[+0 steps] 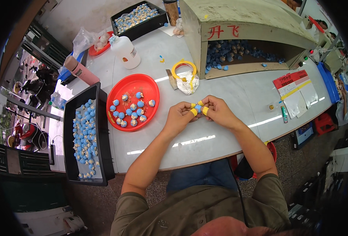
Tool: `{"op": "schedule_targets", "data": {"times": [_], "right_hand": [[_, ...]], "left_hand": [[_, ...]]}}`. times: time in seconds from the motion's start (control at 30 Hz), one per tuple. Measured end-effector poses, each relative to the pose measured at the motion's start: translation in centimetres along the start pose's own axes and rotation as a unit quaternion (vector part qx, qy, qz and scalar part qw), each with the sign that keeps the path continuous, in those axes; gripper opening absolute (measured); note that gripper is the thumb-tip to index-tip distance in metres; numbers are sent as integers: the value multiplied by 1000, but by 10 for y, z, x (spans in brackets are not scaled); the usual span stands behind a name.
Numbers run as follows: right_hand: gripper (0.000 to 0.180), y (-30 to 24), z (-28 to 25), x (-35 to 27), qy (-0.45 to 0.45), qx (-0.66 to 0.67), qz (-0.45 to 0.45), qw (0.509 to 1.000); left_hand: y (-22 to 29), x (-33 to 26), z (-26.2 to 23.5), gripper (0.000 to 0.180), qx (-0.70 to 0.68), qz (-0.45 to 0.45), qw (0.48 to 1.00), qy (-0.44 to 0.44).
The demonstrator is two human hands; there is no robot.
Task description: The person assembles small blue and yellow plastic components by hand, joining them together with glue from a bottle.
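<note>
And there it is, right between your hands: a small, round blue piece (198, 108), just above the white-grey surface (237, 92) in front of you. Your left hand (178, 117) has its grip nearly closed, thumb and forefinger pinching the piece from nine o'clock; your right hand (221, 113) matches it from three, its grip just as narrow. Yellow finger wraps (205, 111) cover your fingertips on both sides!

Out from the piece, at nine o'clock, a round red plastic plate (153, 85) carries scattered blue-and-cream balls (134, 115). Beyond it, between eight and nine, a deep black rectangular tray (104, 147) is crowded with more. Up at eleven, a yellow tape roll (175, 70) lies against crumpled white material (188, 83); at ten, a white plastic bottle (126, 55) stands upright. And at one o'clock, the grey-green open-fronted box (237, 15), blue pieces heaped inside!
</note>
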State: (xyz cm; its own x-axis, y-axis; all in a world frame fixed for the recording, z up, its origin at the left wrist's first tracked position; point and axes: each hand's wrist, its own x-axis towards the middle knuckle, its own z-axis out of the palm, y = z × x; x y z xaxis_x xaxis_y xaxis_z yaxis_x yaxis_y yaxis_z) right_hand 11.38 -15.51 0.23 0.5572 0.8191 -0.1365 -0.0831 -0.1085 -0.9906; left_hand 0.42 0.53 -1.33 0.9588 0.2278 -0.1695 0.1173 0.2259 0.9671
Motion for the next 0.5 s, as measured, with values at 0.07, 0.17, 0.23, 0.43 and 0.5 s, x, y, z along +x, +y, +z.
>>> {"op": "schedule_targets", "data": {"times": [0.07,0.17,0.23,0.43,0.5], "right_hand": [[17,2,0,1,-8,-7,-17,1000],[15,5,1,0,-11,-14,-28,999],[13,7,-1,0,-23,-55,-37,998],[13,11,-1,2,-16,-101,-60,993],[13,10,-1,0,-14,-100,-60,993]], "left_hand": [[-12,3,-5,22,-12,19,1000,-7],[-17,4,-6,20,-11,49,999,-14],[-18,5,-6,19,1,59,998,-15],[-22,7,-8,15,36,55,998,-13],[-21,7,-7,15,43,46,998,-10]]}}
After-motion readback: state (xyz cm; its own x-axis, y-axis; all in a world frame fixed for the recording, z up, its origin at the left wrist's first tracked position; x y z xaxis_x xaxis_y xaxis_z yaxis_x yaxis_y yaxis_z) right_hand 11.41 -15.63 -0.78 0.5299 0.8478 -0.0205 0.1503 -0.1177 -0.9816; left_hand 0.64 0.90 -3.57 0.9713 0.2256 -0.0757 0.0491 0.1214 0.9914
